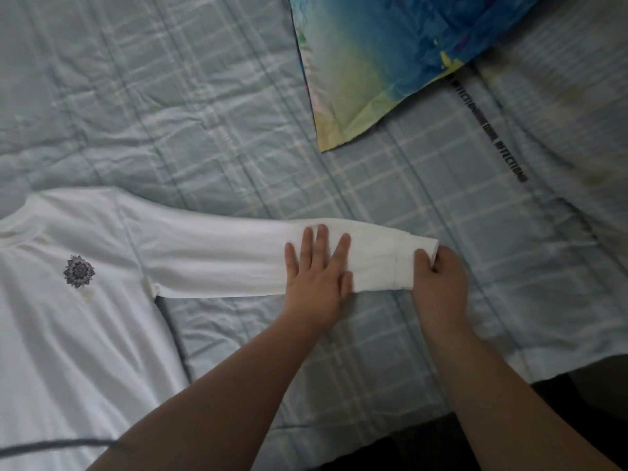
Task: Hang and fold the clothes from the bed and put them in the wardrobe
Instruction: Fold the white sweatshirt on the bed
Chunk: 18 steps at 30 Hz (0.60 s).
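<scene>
Half of the white long-sleeved cotton shirt (78, 300) is all I get: its body runs off the left and bottom edges, so I cannot see the other sleeve or the hem. A dark curved band crosses its lower left part, too blurred for me to say what it is. The shirt lies flat, front up, on the pale blue checked bedsheet (204, 96), with a small purple flower-shaped emblem (79, 271) on the chest and one sleeve stretched straight out to the right. My left hand (317, 280) lies flat on that sleeve, fingers spread, pressing rather than gripping. Just beyond it, my right hand (440, 283) pinches the cuff end, thumb on top; the other fingertips are tucked under the cloth and hidden. Well above the pinch lies a blue, green and yellow pillowcase corner (380, 62), cut off at the top. Up and right of the pinch, dark lettering (492, 130) is printed on the fabric, too smeared to read fully.
</scene>
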Each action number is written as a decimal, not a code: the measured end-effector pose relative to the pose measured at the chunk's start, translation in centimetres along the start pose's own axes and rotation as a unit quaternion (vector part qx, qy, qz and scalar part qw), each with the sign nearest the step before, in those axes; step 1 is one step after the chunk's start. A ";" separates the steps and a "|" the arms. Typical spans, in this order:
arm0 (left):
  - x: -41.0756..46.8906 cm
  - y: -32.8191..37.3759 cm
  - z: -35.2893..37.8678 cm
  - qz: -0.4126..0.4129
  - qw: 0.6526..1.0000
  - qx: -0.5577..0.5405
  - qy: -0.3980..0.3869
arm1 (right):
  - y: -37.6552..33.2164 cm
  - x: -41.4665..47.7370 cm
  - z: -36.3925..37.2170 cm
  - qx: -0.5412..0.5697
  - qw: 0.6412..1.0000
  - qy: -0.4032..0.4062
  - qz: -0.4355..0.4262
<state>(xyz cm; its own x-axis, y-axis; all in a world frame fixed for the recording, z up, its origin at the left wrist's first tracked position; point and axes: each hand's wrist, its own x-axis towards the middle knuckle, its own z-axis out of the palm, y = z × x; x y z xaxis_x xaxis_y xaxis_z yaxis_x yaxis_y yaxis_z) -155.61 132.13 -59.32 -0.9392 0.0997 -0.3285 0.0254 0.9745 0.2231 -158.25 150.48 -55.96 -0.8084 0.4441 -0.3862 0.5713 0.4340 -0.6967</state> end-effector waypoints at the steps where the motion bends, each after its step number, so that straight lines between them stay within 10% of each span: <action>1: -0.1 -0.1 -0.9 0.003 0.999 -0.040 0.007 | -1.1 -0.7 -0.2 0.031 0.999 -0.010 -0.007; 4: -1.6 0.1 -5.6 -0.039 0.942 -0.328 0.051 | -5.1 -3.8 -0.5 0.118 0.989 -0.077 -0.052; 7: -3.5 0.1 -10.6 -0.168 0.737 -0.655 0.008 | -8.2 -7.6 1.0 0.169 0.961 -0.199 -0.093; 11: -4.9 -5.0 -12.5 -0.279 0.518 -0.809 -0.023 | -9.5 -11.4 4.9 0.061 0.940 -0.264 -0.206; 18: -9.8 -18.8 -12.4 -0.279 0.554 -0.783 0.050 | -10.8 -16.6 14.8 -0.257 0.839 -0.219 -0.427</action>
<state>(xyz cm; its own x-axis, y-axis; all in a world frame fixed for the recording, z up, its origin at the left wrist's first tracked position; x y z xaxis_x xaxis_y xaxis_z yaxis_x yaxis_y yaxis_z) -151.15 110.36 -48.96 -0.6672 -0.2176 -0.7124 -0.5324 -0.5295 0.6604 -153.14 126.82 -50.97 -0.8643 -0.4824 -0.1427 -0.3474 0.7775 -0.5242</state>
